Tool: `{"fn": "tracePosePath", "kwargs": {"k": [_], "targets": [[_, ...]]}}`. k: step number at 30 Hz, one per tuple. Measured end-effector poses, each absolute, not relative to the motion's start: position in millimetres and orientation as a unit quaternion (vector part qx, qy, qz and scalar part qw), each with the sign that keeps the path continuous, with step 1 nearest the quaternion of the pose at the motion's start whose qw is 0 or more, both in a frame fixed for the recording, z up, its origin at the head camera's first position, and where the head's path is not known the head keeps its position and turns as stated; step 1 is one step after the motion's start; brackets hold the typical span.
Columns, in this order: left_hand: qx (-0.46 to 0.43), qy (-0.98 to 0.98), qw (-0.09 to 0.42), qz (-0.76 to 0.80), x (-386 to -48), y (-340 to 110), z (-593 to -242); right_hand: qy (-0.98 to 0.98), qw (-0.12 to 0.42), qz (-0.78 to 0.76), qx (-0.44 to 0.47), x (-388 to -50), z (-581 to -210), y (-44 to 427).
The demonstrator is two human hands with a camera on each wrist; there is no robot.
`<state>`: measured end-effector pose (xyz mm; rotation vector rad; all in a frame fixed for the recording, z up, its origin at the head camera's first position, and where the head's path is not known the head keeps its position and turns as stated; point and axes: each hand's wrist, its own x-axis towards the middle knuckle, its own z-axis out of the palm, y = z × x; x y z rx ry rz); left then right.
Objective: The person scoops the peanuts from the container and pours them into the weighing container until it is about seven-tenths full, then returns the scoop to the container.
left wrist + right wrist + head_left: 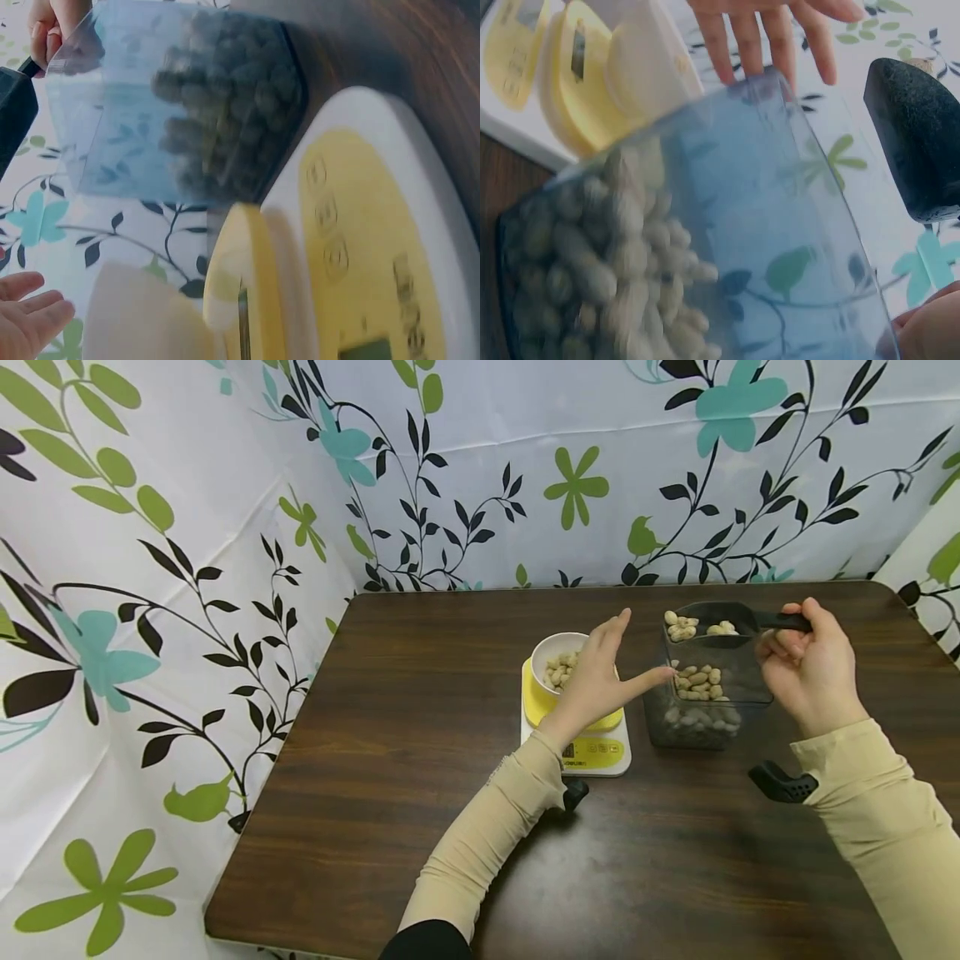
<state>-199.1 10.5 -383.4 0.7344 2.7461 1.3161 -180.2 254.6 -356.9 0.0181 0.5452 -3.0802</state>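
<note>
My right hand grips the handle of a black scoop that carries a few peanuts. The scoop is raised over a clear bluish container, partly filled with unshelled peanuts. My left hand is spread, thumb apart from the fingers, between the container and a white bowl; the head view does not settle whether it touches either. Peanuts lie in the bowl, which sits on a yellow and white kitchen scale. The scale's display is too small or cut off to read.
The scale and container stand side by side on a dark wooden table, toward its far right. Patterned white cloth hangs behind and to the left of it. Black wrist-worn devices sit at both sleeves.
</note>
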Motion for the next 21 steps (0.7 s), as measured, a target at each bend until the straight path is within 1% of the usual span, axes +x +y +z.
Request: {"fn": "tracePosePath", "kwargs": {"k": [7,12,16,21], "targets": [[0.198,0.891,-0.037,0.407,-208,-14,-385,0.188,0.027,-0.982,0.015,-191,-347,230],[0.141,0.885,-0.062,0.439,-209,-35,-399,0.22,0.028,-0.975,0.021,-198,-347,213],[0.102,0.884,-0.054,0.454,-205,-45,-413,0.246,0.022,-0.968,0.037,-202,-348,201],[0.086,0.889,-0.053,0.447,-204,-51,-424,0.272,0.022,-0.961,0.048,-206,-348,188]]}}
